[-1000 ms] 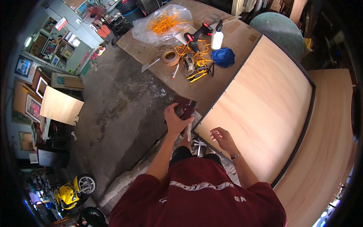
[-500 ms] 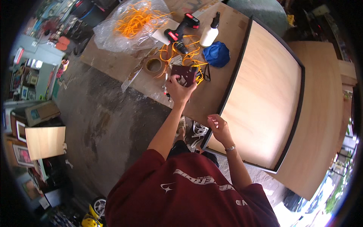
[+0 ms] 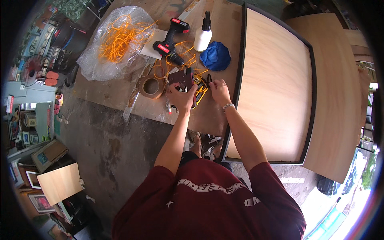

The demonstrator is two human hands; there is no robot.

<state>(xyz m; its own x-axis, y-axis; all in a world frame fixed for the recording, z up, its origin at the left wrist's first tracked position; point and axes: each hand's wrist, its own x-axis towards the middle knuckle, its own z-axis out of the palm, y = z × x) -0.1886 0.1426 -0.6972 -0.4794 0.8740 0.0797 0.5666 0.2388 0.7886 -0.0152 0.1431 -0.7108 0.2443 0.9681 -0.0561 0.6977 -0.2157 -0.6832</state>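
Note:
My left hand (image 3: 182, 98) is closed around the edge of a dark maroon rectangular pad (image 3: 182, 77) with small holes, held over the near part of the work table. My right hand (image 3: 220, 93) has its fingers pinched together at a thin black looped thing (image 3: 209, 77); its kind is too small to tell. Between the hands lies a yellow-and-black thing (image 3: 201, 95), partly hidden. A roll of brown tape (image 3: 151, 87) sits just left of my left hand. Beyond the hands are a black-and-red cordless drill (image 3: 170, 45) and tangled orange cord (image 3: 187, 50).
A white spray bottle (image 3: 203, 38) stands beside a crumpled blue cloth (image 3: 216, 56). Bubble wrap (image 3: 90, 60) with an orange cord bundle (image 3: 120, 42) lies at the far left of the table. A large black-framed wooden panel (image 3: 276, 88) lies on the right, over a plywood sheet (image 3: 336, 100).
My right hand has moved forward from beside the framed panel to the black looped thing, and its fingers have closed there. My left hand still holds the pad. The view has shifted.

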